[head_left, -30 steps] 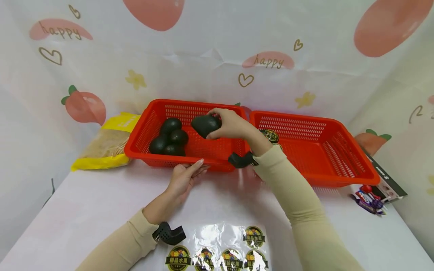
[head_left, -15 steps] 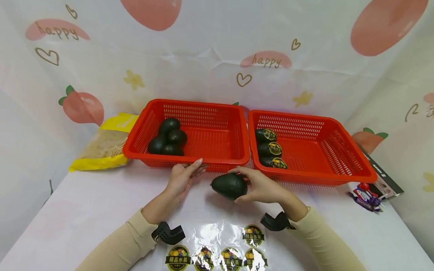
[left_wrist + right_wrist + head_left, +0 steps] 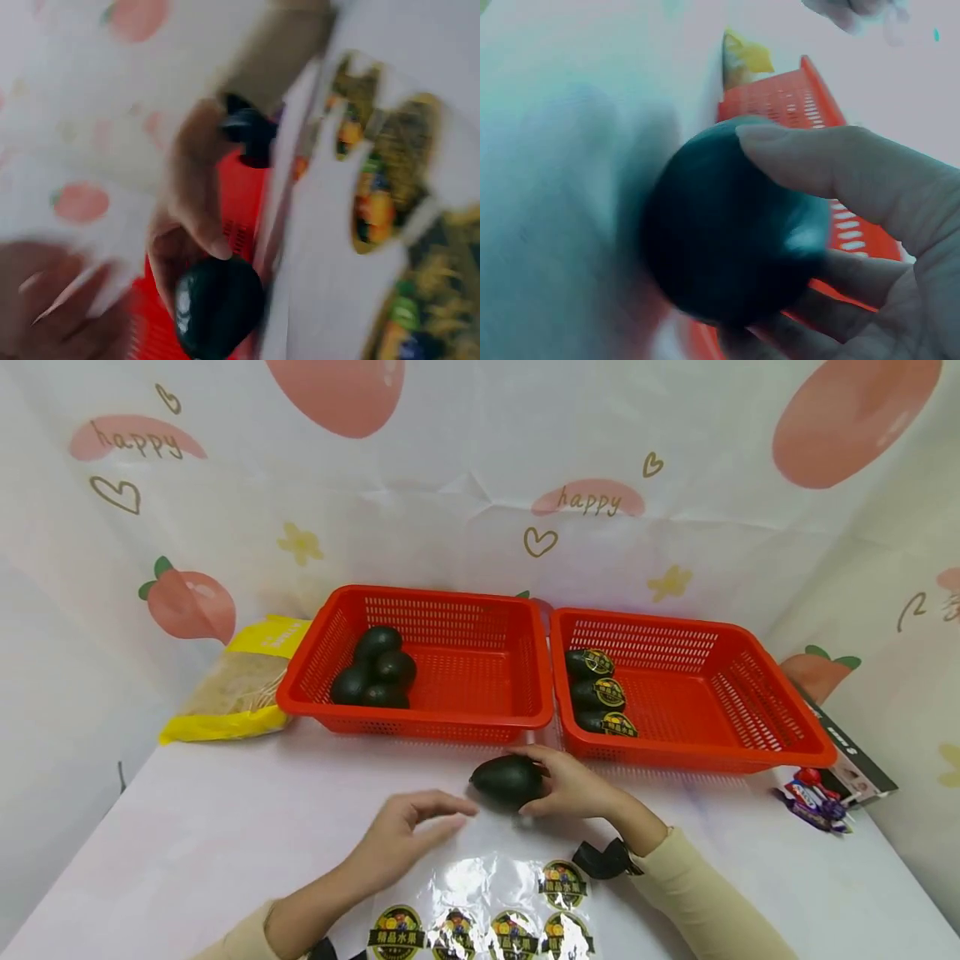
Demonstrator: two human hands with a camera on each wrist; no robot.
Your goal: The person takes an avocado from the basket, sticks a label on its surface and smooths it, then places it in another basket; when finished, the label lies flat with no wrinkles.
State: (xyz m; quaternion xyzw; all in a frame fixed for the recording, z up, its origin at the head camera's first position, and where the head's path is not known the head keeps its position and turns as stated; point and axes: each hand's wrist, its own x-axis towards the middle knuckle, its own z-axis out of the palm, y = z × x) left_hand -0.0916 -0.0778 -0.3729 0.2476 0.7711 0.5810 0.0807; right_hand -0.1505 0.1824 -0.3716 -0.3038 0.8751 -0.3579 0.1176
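Observation:
In the head view my right hand [image 3: 573, 785] grips a dark green avocado [image 3: 506, 779] by its fat end, low over the white table in front of the baskets. The right wrist view shows my thumb over the avocado [image 3: 727, 232] and the fingers beneath it. My left hand [image 3: 397, 839] holds nothing; its fingers are loosely bent, left of the avocado, and it is blurred. Below the hands lies a clear sheet [image 3: 491, 889] with several round black and gold fruit stickers [image 3: 561, 885].
Several avocados [image 3: 393, 668] sit in the left part of the left red basket [image 3: 412, 718]. Along the left side of the right basket [image 3: 697, 756] lie 3 avocados [image 3: 596, 693] with stickers. A yellow bag [image 3: 236, 685] stands far left; wrapped sweets [image 3: 813, 802] lie far right.
My right hand has brought the avocado out of the left basket and down to the table in front. The left hand has left that basket's front side and come nearer to me.

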